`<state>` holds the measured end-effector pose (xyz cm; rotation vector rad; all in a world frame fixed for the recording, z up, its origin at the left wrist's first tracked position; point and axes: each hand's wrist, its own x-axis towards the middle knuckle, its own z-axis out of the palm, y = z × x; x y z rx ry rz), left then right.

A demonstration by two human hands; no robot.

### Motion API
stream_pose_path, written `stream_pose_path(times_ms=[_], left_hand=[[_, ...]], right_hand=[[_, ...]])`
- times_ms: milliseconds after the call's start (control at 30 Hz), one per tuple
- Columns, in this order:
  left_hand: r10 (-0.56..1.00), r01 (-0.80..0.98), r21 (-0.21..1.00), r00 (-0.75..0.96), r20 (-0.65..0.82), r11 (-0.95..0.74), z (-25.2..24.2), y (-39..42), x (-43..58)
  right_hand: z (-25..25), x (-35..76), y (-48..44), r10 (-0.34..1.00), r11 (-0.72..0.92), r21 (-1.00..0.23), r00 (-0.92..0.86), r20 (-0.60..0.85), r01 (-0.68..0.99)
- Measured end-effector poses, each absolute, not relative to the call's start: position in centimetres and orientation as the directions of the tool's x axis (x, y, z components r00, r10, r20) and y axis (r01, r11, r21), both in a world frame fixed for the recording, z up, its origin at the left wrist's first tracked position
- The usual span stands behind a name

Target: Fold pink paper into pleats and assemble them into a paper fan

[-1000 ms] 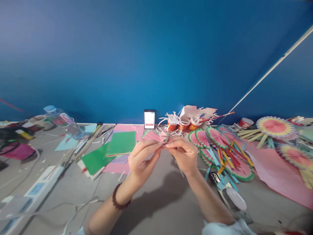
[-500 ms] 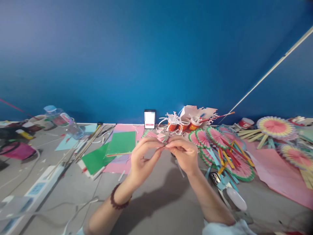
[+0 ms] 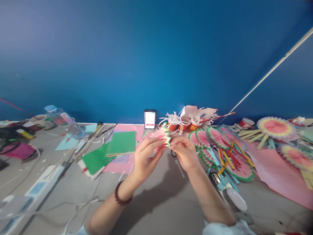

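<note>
A pink pleated paper with a zigzag green and white edge is held up in front of me, slightly above the table. My left hand is closed around its lower left part, so the fingers hide some of the folds. At the right edge of the paper, my right hand is closed in a pinch, thumb and fingertips against the border. Behind the hands lies another striped pink folded paper, partly covered.
Green sheets lie on pink paper to the left. A phone leans on the blue wall. Red cups hold white strips. Finished pink rosettes with coloured sticks are piled right. A bottle and power strip are left.
The pleats have opened up and tilted, so the zigzag green edge now faces me. The left hand has shifted slightly right; the right hand's fingers have moved a little down the edge.
</note>
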<state>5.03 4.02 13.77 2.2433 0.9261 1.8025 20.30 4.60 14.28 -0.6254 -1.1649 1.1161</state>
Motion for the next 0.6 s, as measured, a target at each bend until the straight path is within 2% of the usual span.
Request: stream_pose_path(times_ms=[167, 467, 600], left_hand=[[0.434, 0.412, 0.353, 0.120, 0.893, -0.840, 13.51, 4.04, 5.32], [0.420, 0.454, 0.338, 0.089, 0.903, -0.824, 13.67, 3.53, 5.43], [0.432, 0.455, 0.358, 0.068, 0.899, -0.815, 13.51, 3.48, 5.43]], right_hand=[[14.01, 20.31, 4.72, 0.924, 0.363, -0.867, 0.013, 0.382, -0.341], [14.65, 19.81, 4.37, 0.874, 0.480, -0.852, 0.033, 0.485, -0.208], [14.94, 19.77, 4.10, 0.877, 0.478, -0.866, 0.020, 0.481, -0.143]])
